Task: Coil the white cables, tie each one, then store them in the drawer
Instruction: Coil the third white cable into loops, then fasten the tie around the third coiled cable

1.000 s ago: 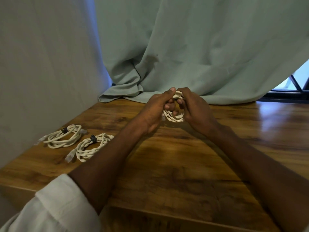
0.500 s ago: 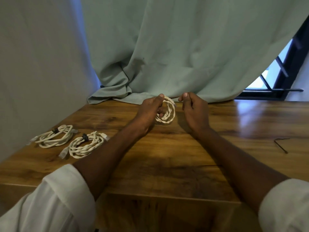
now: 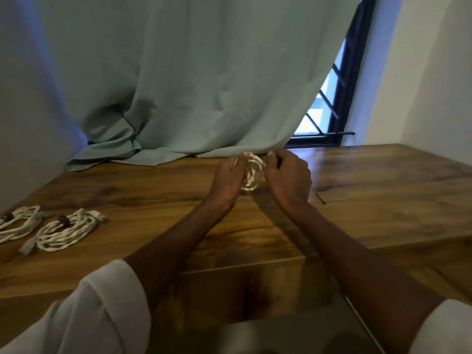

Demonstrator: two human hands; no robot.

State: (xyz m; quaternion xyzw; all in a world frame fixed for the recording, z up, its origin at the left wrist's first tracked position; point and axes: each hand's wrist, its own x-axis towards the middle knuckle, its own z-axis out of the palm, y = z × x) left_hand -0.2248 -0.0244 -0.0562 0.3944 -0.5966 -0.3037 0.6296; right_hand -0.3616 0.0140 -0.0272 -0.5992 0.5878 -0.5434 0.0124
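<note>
A small coil of white braided cable (image 3: 251, 175) is held upright above the wooden table (image 3: 153, 190), near the curtain's hem. My left hand (image 3: 227, 177) grips the coil's left side, thumb on top. My right hand (image 3: 288, 175) is curled against the coil's right edge, and its thumb and fingertips pinch the cable end there. Two more white coils, each bound with a dark tie, lie flat at the table's left: one (image 3: 66, 229) nearer the middle, the other (image 3: 15, 223) cut off by the frame edge. No drawer can be seen.
A thin black tie (image 3: 320, 195) lies on the table just right of my right hand. A pale green curtain (image 3: 178, 98) hangs behind and pools on the table's back edge. A barred window (image 3: 329, 98) shows at the right, with walls on both sides.
My right hand, apart from the coil half a second ago, has closed back onto its right edge. My view has swung right, so the tied coils sit farther left.
</note>
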